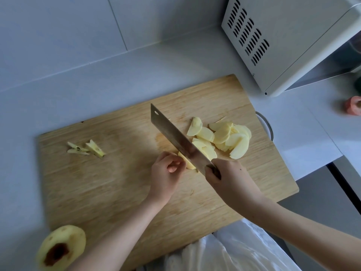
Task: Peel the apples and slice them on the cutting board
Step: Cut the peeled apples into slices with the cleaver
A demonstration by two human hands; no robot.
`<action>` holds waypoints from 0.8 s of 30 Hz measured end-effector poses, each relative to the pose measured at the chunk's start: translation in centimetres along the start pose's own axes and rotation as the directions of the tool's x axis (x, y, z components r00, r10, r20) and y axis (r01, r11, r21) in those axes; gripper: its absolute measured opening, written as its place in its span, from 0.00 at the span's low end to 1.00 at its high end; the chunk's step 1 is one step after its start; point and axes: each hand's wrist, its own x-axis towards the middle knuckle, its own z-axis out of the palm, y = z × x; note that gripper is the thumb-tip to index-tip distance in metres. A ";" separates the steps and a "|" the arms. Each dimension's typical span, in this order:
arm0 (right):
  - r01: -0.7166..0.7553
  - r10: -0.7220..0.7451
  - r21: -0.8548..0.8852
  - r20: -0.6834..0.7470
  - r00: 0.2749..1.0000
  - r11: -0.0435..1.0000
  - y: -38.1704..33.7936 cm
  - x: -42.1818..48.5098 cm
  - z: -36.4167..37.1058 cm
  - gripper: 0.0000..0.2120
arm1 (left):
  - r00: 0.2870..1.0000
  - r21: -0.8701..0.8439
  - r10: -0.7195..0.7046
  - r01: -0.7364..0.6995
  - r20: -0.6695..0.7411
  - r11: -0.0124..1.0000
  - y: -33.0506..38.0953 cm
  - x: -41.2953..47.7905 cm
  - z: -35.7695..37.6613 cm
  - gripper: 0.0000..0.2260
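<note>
— Head cam: right hand [230, 178] wrapped round cleaver [175, 133] handle, left hand [166, 171] fingers curled, pinning small apple piece [188, 162] mid cutting board [97, 182], blade on it.
— Peeled, so prob wet & slick; light, crisp. I'd hold its far end, tips tucked back.

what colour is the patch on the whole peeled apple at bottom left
Dark reddish brown, on the pale yellow peeled apple; the head view shows it.
</note>
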 end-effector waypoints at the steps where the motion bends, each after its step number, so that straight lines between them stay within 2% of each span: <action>1: 0.004 -0.004 -0.007 0.005 1.000 1.000 0.0 -0.1 0.0 0.18 | 1.000 0.003 -0.001 0.001 -0.003 1.000 0.0 0.0 0.0 0.06; 8: -0.019 0.021 -0.033 0.047 0.999 0.999 0.1 0.1 0.2 0.17 | 1.000 0.042 0.006 -0.006 -0.015 0.999 0.1 0.0 0.0 0.05; 15: -0.061 0.065 -0.045 0.075 0.995 0.997 -0.3 1.6 1.8 0.18 | 0.999 -0.027 -0.036 0.036 -0.014 0.999 0.2 -0.1 0.0 0.09; 24: -0.003 0.004 0.038 -0.019 1.000 0.999 0.0 0.8 1.4 0.18 | 1.000 0.069 -0.006 0.007 -0.017 0.998 0.2 0.2 0.0 0.07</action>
